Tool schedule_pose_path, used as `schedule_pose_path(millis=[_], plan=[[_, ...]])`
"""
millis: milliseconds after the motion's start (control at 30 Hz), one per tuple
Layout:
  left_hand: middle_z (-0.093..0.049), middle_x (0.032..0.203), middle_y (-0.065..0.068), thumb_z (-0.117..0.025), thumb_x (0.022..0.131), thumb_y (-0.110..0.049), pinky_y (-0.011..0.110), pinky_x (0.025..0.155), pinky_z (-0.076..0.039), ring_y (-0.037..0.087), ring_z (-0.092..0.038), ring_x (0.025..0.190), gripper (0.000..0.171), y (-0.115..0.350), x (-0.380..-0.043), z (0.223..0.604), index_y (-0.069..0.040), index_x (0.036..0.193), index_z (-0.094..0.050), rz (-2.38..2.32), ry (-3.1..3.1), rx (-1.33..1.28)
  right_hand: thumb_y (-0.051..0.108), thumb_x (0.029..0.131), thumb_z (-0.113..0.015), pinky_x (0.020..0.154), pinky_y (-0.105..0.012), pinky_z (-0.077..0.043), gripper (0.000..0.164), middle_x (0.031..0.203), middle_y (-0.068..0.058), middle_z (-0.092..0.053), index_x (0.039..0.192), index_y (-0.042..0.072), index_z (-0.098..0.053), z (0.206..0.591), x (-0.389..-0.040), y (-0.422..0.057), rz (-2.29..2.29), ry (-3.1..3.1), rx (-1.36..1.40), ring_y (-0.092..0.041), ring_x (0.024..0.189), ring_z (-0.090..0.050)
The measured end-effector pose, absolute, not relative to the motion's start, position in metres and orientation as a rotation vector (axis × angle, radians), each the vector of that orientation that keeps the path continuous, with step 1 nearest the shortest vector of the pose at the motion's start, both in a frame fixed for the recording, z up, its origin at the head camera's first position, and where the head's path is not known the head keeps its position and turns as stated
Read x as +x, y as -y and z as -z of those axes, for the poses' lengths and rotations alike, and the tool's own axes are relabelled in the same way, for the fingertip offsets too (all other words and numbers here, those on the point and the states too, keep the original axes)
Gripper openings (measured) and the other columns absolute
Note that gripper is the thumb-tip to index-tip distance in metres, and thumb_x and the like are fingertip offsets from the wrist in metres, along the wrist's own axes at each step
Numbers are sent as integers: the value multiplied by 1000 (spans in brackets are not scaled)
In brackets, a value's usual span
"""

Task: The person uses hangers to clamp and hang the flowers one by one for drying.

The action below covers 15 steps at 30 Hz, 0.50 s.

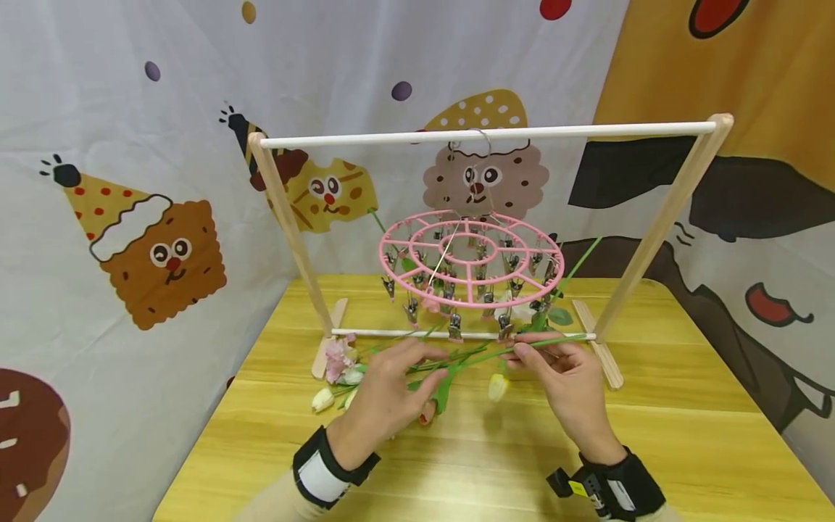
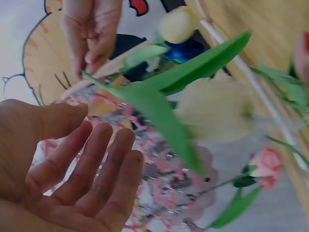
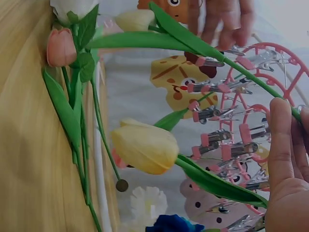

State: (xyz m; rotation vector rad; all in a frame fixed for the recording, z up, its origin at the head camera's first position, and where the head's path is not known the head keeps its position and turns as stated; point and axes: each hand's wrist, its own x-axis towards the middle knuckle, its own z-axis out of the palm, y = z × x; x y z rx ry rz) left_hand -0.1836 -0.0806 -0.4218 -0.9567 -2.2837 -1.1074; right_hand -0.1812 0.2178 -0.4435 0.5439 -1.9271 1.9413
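Observation:
My right hand [image 1: 567, 377] pinches the green stem of a pale tulip between thumb and fingers, below the rim of a pink round clip hanger [image 1: 470, 279]. From there the stem runs left to broad green leaves [image 3: 145, 41] and a creamy bloom [image 3: 135, 20]. In the left wrist view that bloom [image 2: 217, 108] is blurred. My left hand [image 1: 391, 384] is close to the stem, fingers loosely bent and spread from the thumb; its palm [image 2: 77, 169] shows nothing held. A yellow tulip [image 3: 145, 147] hangs head down by the hanger, near my right hand.
The hanger, with several metal clips, hangs from the white bar [image 1: 391, 138] of a wooden-legged stand. Pink and white flowers [image 1: 339, 359] and a pink tulip [image 3: 62, 47] lie on the wooden table [image 1: 685, 435]. A blue flower [image 3: 174, 224] is behind. A printed cloth backs everything.

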Motion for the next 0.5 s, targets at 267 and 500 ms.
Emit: schedule_pose_path(millis=[267, 500], plan=[[-85, 122, 10, -89, 104, -6, 29, 95, -72, 22, -85, 108, 32, 56, -179, 401, -6, 134, -79, 1090, 2104, -1034, -9, 111, -72, 87, -35, -73, 20, 113, 1, -90, 129, -16, -75, 437, -184, -222, -1900, 1923, 539, -17, 95, -90], [-85, 132, 17, -85, 108, -12, 27, 97, -71, 26, -87, 111, 43, 38, -178, 392, 1, 148, -74, 1071, 2149, -1024, -7, 111, -73, 85, -35, -73, 20, 110, 0, -90, 128, -17, -77, 435, -186, -225, -1876, 1939, 527, -14, 91, -89]])
